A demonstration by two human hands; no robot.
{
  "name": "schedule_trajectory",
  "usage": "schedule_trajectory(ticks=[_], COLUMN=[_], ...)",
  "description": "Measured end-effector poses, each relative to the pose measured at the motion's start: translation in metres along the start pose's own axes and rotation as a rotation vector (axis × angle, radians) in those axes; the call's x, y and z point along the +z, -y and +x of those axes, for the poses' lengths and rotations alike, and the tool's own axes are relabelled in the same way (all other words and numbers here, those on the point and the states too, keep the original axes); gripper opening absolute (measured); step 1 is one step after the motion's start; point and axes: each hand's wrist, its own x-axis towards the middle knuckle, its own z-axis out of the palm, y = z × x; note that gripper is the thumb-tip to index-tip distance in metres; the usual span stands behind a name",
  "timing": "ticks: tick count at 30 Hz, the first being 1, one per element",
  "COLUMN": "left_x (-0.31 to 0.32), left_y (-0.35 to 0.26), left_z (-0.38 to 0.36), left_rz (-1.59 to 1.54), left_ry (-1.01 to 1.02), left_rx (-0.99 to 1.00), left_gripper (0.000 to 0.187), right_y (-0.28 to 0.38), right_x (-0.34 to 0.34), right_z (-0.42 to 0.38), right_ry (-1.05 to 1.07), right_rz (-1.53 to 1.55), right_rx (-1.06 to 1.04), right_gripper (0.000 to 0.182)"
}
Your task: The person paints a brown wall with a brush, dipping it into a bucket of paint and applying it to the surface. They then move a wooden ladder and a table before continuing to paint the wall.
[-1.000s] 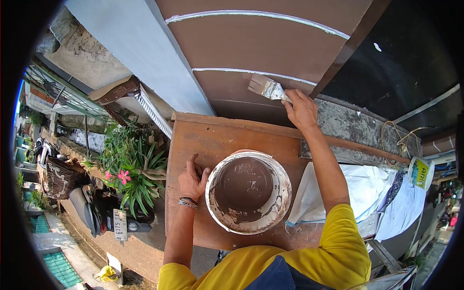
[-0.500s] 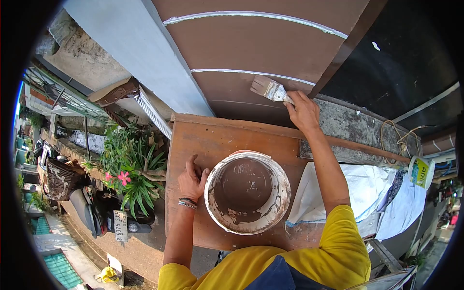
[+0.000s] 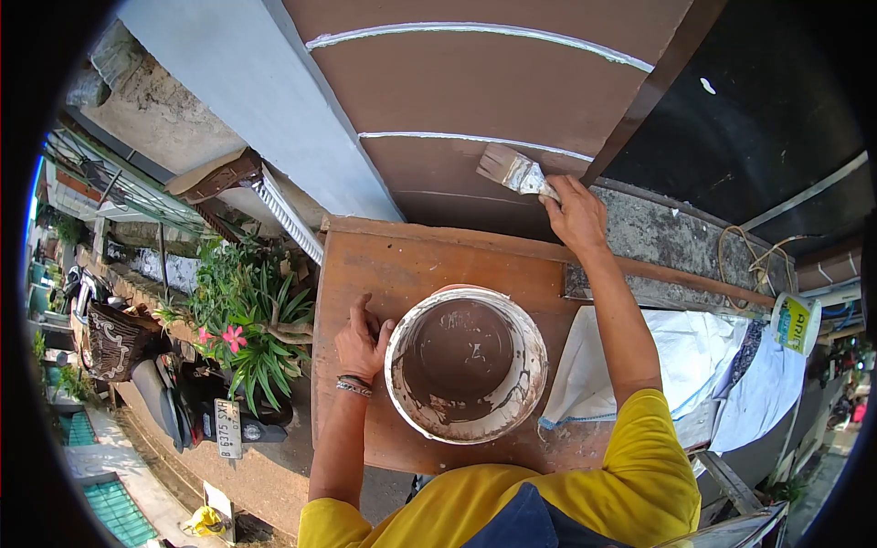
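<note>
My right hand (image 3: 575, 212) is closed around the handle of a flat paintbrush (image 3: 513, 170), its bristles against the brown wall (image 3: 475, 96) just below a white groove line. Brown and white paint smears cover the brush's ferrule. A white bucket (image 3: 396, 402) with brown paint (image 3: 457, 352) inside stands on a wooden board (image 3: 429, 251) in front of me. To the left of the bucket, my left hand (image 3: 363, 342) rests on the board with fingers apart, thumb close to the bucket's rim. It holds nothing.
White sheeting (image 3: 676, 356) lies on the right beneath my right arm. A small labelled tub (image 3: 795, 322) stands at far right near a coiled cable (image 3: 744, 265). On the left are a flowering plant (image 3: 247, 320) and a parked motorbike (image 3: 164, 397). A pale pillar (image 3: 265, 110) borders the brown wall.
The paintbrush and my right hand have shifted slightly right and down along the wall. My left hand and the bucket stay in place.
</note>
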Motion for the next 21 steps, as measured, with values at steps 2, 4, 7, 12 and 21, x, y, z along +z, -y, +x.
schedule_trajectory(ticks=[2,4,7,12,21], left_x=[-0.002,-0.001,-0.001,-0.003,-0.004], left_y=[-0.002,-0.001,-0.003,-0.006,-0.006], left_z=[0.0,0.0,0.0,0.001,0.0], left_rz=[0.009,0.003,-0.005,0.014,0.01], left_ry=[0.006,0.002,-0.005,-0.005,-0.016], left_rx=[-0.009,-0.006,0.001,0.009,0.014], left_gripper=[0.059,0.058,0.058,0.057,0.057], right_y=[-0.001,-0.005,-0.011,-0.008,0.052], right_x=[-0.002,-0.002,-0.006,-0.008,0.026], right_z=[-0.001,-0.004,-0.007,-0.015,0.023], right_ry=[0.005,-0.013,-0.027,-0.02,-0.008], right_rz=[-0.007,-0.014,-0.018,0.034,0.01], right_rx=[0.011,0.001,-0.001,-0.03,-0.202], right_gripper=[0.03,0.028,0.027,0.028,0.025])
